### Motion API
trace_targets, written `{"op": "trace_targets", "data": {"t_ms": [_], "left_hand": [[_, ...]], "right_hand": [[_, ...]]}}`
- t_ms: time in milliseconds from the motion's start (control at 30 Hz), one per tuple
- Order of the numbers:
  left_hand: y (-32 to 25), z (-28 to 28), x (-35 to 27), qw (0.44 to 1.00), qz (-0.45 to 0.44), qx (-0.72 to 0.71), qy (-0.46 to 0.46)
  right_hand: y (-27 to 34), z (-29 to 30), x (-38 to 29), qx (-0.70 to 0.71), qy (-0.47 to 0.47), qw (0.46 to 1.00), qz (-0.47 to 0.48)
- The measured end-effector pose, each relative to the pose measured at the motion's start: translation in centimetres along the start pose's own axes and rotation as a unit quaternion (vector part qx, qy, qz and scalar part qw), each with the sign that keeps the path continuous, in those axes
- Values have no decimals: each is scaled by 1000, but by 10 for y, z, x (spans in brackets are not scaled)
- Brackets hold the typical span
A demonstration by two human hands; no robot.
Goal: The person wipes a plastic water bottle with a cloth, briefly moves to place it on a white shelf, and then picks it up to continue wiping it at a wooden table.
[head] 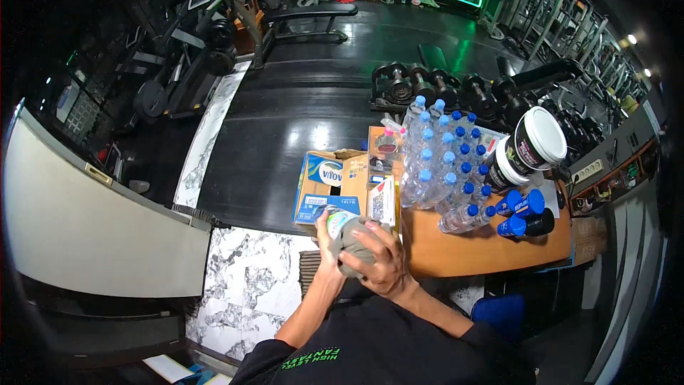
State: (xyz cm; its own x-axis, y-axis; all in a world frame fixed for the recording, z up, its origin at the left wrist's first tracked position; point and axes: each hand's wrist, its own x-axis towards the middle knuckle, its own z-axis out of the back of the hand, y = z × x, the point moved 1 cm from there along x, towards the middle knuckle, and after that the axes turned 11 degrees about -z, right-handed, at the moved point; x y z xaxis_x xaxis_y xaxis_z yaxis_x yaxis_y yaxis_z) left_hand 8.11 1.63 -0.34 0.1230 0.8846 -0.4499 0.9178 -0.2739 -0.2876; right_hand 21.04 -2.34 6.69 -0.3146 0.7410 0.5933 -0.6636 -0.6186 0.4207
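Observation:
My left hand (327, 248) grips a clear plastic water bottle (336, 219) with a green and blue label, tilted in front of my chest. Around the bottle's near end is a bunched grey cloth (357, 248). My right hand (382, 262) presses that cloth against the bottle with its fingers bent over it. Which end of the bottle the cloth covers cannot be told. Just beyond the hands stands an open Aqua cardboard box (327, 200). To the right, rows of plastic bottles with blue caps (441, 163) stand on a wooden table (481, 256).
Blue shaker cups (514, 214) and two black tubs with white lids (534, 144) are on the table. A rack of dumbbells (443, 83) lies beyond it. At the left is a pale curved counter (101, 208); a padded bench (312, 12) stands farther off.

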Motion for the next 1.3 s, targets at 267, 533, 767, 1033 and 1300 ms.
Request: {"op": "trace_targets", "data": {"t_ms": [267,533,767,1033,1300], "left_hand": [[15,8,-9,994,-91,1,-66],[5,15,-20,987,-75,-128,-61],[11,2,-15,985,-131,-33,-103],[14,8,-11,987,-117,-100,-55],[16,-1,-6,991,-122,-17,-51]], "right_hand": [[-43,-17,-47,102,-58,993,11],[-77,-29,-58,287,-71,894,-338],[-17,-4,-28,63,-10,996,58],[-86,-17,-48,149,-10,963,-227],[-35,8,-5,124,-8,992,-11]]}}
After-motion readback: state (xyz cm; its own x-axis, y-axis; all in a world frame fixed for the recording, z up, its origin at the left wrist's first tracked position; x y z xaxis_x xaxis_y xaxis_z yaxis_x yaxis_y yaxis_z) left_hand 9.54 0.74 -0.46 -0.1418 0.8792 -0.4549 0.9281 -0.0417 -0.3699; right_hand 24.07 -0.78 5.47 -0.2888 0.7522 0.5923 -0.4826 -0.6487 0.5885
